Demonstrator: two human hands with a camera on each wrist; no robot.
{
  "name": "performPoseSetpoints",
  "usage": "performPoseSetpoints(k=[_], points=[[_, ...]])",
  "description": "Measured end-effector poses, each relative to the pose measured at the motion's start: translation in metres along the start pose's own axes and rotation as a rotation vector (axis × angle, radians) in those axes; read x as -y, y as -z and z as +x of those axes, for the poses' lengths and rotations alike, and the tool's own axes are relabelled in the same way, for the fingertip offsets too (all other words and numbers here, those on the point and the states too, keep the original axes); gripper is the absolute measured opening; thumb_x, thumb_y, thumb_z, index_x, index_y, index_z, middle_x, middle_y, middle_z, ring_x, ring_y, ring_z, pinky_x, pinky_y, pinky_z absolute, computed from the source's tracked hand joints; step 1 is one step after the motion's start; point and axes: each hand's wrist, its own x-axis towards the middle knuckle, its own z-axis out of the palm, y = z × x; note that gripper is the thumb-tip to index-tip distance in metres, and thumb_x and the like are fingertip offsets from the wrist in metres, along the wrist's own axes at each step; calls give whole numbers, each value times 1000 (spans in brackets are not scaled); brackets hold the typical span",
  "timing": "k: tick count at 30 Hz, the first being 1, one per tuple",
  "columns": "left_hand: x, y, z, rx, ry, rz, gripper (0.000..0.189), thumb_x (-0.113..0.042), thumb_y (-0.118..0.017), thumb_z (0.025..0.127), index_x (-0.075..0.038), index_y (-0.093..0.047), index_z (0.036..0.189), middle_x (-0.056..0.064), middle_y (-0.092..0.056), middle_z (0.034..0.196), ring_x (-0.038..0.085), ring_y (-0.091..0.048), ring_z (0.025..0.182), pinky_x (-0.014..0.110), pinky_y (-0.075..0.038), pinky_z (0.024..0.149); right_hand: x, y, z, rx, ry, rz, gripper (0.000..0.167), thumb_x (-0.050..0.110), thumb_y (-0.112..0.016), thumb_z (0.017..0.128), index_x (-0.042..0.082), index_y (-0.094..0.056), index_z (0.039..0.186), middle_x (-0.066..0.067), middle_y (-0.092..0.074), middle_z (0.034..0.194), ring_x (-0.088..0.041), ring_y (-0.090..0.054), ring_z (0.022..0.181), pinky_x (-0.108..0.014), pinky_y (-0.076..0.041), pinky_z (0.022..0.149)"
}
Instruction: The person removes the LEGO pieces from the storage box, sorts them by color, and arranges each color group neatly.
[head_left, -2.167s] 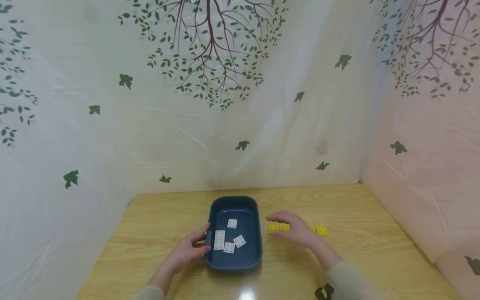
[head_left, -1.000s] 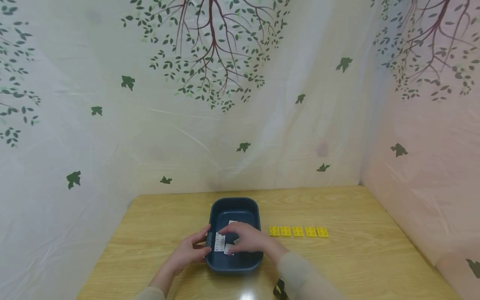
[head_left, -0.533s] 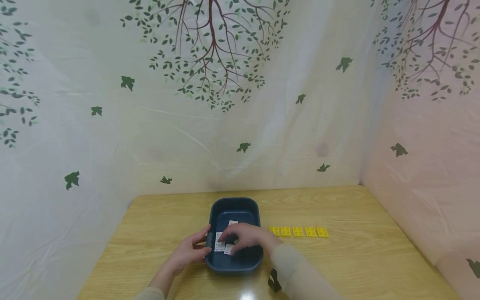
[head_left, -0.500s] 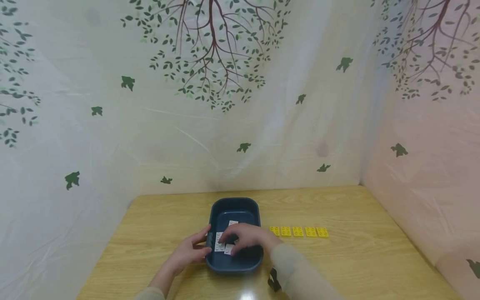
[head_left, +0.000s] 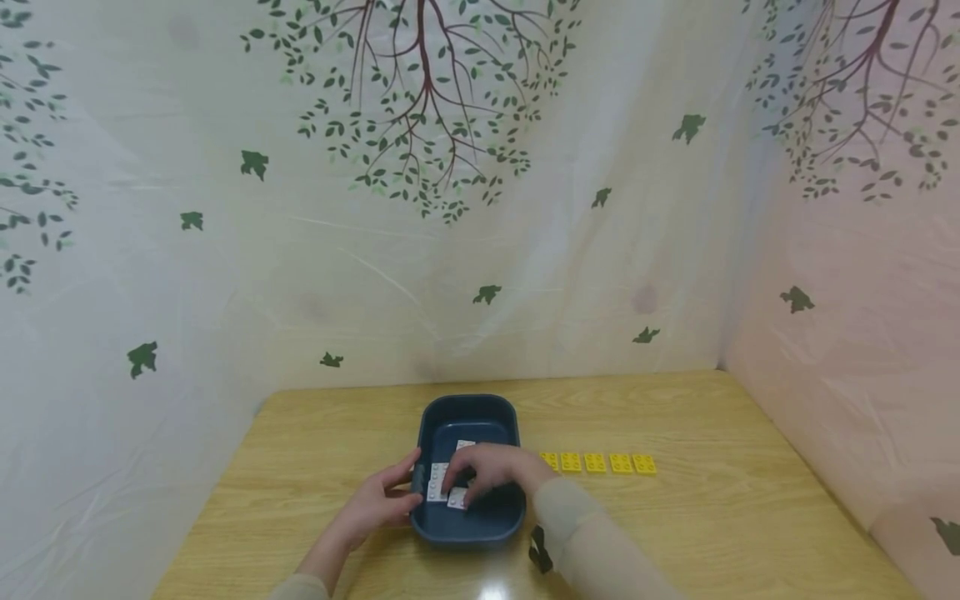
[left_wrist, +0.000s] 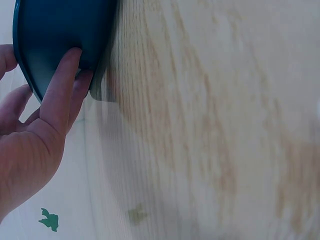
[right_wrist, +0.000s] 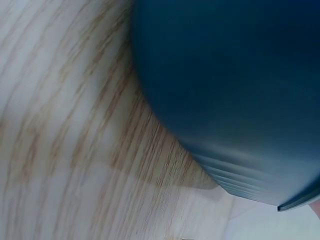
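A dark blue plastic tub (head_left: 471,533) stands on the table. My left hand (head_left: 375,498) holds its left side, thumb and index finger at the rim; in the left wrist view, other fingers (left_wrist: 60,95) lie against the outer wall. Inside the tub, my right hand (head_left: 491,468) pinches a small white toy brick (head_left: 457,498) between thumb and fingertips. A longer white brick (head_left: 435,483) lies just left of it, and another small one (head_left: 465,445) peeks out behind the hand. The right wrist view shows mostly the tub's outer wall (right_wrist: 225,100), not the fingers.
Right of the tub, several yellow bricks (head_left: 595,462) lie in a spaced row, the nearest partly covered by the right wrist. The wood-grain table (head_left: 337,425) ends at a pale curtain (head_left: 375,292) with printed leaves. A black object (head_left: 538,550) shows by the right sleeve.
My right hand has moved left from over the yellow bricks into the tub, and its fingertips have drawn in around a small white brick. My left hand has stayed at the tub's side.
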Motion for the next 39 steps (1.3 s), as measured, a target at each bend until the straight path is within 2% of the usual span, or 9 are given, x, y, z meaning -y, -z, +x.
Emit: performPoseSetpoints(k=[16,28,34,39], points=[[-1,-1,-1,-7,15,9,73,-11,-68,93,-14,-31,156,31,-29,154,46,-52,123,45,-59,82,0,0,0,51,-25,16,33,12,-79,83,33,-74,108,20,-60,118,-1,-51,111,-32,-38,108],[-1,0,0,2,5,0,73,-11,-68,93,-13,-31,156,31,-27,154,47,-52,123,45,-59,82,-1,-1,-1,39,-2,-23,37,9,-79,82,32,-73,111,20,-61,116,-1,-52,110,-31,-39,108],[1,0,0,-5,0,14,73,-11,-68,93,-14,-31,156,30,-29,154,47,-51,124,46,-59,82,-2,-2,-1,37,48,-43,39,6,-78,82,29,-73,114,19,-63,116,-1,-52,109,-29,-39,107],[1,-1,0,-5,-5,4,72,-11,-68,93,-14,-31,156,31,-28,154,48,-50,125,46,-59,82,0,-2,-1,31,49,-59,38,5,-78,82,29,-75,111,19,-62,114,-1,-53,108,-29,-39,106]])
